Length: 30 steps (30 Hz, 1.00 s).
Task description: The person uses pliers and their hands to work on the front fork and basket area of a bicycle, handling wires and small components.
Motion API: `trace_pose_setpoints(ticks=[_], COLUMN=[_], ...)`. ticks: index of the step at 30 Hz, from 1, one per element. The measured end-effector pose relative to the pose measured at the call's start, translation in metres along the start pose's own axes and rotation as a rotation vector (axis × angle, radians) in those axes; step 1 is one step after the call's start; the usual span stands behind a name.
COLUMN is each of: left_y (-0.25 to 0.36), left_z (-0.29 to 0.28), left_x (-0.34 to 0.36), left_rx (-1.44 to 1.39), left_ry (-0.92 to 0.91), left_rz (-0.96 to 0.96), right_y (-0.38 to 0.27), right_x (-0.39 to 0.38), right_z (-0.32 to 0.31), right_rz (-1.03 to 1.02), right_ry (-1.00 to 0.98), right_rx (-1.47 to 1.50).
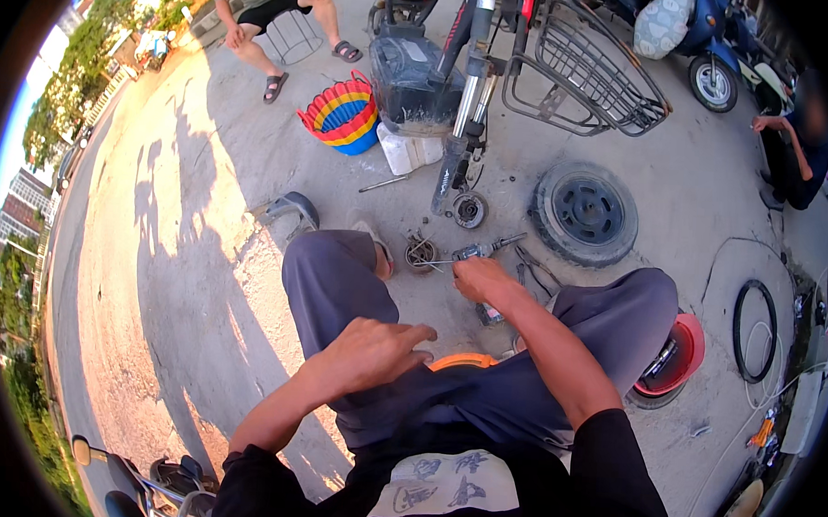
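Observation:
My left hand point(373, 349) hangs over my lap with index finger stretched out, the others loosely bent, and nothing visible in it. My right hand point(482, 282) is closed between my knees, beside a power tool point(486, 248); what it grips is hidden. Thin metal rods lie across a small round metal part point(420, 257) just left of that hand. Beyond them sit another round hub part point(470, 209) and pliers-like tools point(536, 264). A raised motorbike front fork point(455, 159) stands ahead of me.
A striped basket point(344, 126), detached wheel point(583, 211), red tub point(685, 353) and black tyre ring point(755, 329) surround me. A seated person point(258, 11) is at upper left, a crouching person point(793, 155) at right. A wire basket point(588, 72) hangs beside the fork; scooters stand behind.

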State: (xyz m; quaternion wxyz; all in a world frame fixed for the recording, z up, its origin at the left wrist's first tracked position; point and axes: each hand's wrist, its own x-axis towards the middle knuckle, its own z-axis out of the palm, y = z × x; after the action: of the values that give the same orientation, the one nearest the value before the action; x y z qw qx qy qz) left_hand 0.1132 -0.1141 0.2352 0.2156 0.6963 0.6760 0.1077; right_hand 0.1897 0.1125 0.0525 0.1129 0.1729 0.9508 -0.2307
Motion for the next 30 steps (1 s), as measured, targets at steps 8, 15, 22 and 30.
trace_pose_setpoints(ticks=[8,15,22,30], left_y=[-0.079,-0.132,-0.156,-0.166], left_z=[-0.066,-0.046,-0.037,-0.032], left_x=[0.144,0.175,0.201,0.228], left_rx=[0.188,0.138,-0.202,-0.320], left_ry=[0.123,0.079,0.195,0.089], left_rz=[-0.046,-0.343,-0.395,-0.388], right_y=[0.041,0.056,0.023,-0.017], right_x=[0.017,0.100,0.117,0.084], right_z=[0.048,0.010,-0.022,-0.038], right_rz=[0.155,0.257,0.155,0.108], right_ry=[0.170,0.923,0.788,0.903], right_rx=[0.478,1.167,1.397,1.027])
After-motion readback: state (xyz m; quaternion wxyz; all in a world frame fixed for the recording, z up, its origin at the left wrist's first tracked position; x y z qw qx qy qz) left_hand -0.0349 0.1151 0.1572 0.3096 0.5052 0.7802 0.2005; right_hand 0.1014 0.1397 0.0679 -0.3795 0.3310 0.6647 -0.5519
